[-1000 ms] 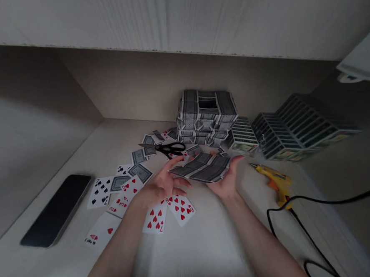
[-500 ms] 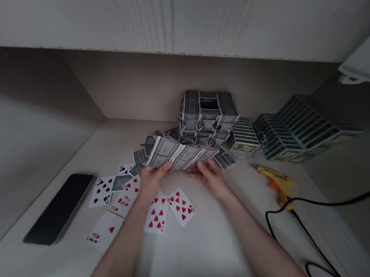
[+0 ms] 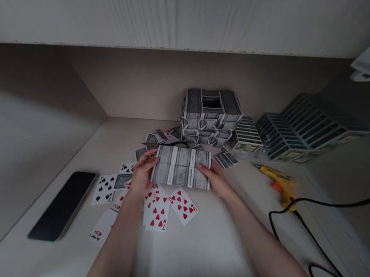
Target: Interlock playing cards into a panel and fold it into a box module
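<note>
Between my hands is a panel of joined playing cards [image 3: 182, 167], its patterned grey backs facing up and white strips along the seams. My left hand [image 3: 143, 174] grips its left edge, fingers behind and thumb at the side. My right hand [image 3: 216, 178] is closed on the right edge, thumb lying on top. Just beyond the panel stands a box-like stack built from cards [image 3: 211, 112], with an opening in its top. Below the panel, a seven of hearts [image 3: 157, 213] and an eight of hearts [image 3: 183, 205] lie face up.
A black phone [image 3: 63, 206] lies at the left, near a seven of spades [image 3: 103, 189]. A yellow glue gun [image 3: 282, 185] with a black cord [image 3: 333, 204] is on the right. Behind it are green card structures [image 3: 309, 126]. A shelf edge [image 3: 173, 49] overhangs the back.
The panel has come down and tilted, so its patterned face now shows more fully. My left hand has shifted from the near edge to the left edge, my right hand to the right edge.
</note>
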A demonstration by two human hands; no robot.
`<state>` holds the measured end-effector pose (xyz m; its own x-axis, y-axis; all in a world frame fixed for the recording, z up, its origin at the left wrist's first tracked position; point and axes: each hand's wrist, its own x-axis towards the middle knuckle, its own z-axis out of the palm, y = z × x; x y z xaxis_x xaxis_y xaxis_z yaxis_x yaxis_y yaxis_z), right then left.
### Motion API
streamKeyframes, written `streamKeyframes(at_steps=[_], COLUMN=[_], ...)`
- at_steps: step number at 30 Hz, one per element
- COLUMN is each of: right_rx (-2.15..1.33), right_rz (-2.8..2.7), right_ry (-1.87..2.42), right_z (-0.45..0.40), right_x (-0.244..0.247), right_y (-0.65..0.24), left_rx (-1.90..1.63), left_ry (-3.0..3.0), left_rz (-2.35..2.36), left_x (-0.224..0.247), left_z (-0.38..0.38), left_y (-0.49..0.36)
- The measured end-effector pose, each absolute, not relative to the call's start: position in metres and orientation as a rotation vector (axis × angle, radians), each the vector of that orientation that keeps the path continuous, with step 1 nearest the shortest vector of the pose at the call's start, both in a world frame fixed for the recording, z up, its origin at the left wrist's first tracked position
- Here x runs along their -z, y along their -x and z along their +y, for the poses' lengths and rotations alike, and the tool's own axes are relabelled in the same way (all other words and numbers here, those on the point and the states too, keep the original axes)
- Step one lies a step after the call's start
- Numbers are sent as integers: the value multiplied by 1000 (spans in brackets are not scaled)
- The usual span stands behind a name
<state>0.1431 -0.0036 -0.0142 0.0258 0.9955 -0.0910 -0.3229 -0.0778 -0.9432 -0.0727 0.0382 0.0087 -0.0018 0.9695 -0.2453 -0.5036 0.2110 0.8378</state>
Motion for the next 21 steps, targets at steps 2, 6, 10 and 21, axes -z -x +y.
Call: streamKeyframes(at_steps=[2, 6, 10, 21], right_rx=[-1248, -1155, -1083, -997], right_rz=[-901, -973, -1061, -1229], right_ry=[1117, 1168, 1196, 1270], right_z=[-1, 0, -4, -7], right_x=[16, 17, 17, 17], right_y=[-142, -140, -138, -137], left_rx=[-1231, -1147, -1221, -1244], left_ry=[-661, -949, -1271, -1565], left_rz=[1037, 1159, 1351, 1495], left_x=[-6, 0, 7, 19], left_z=[38, 36, 35, 33], left_y=[70, 59, 53, 52])
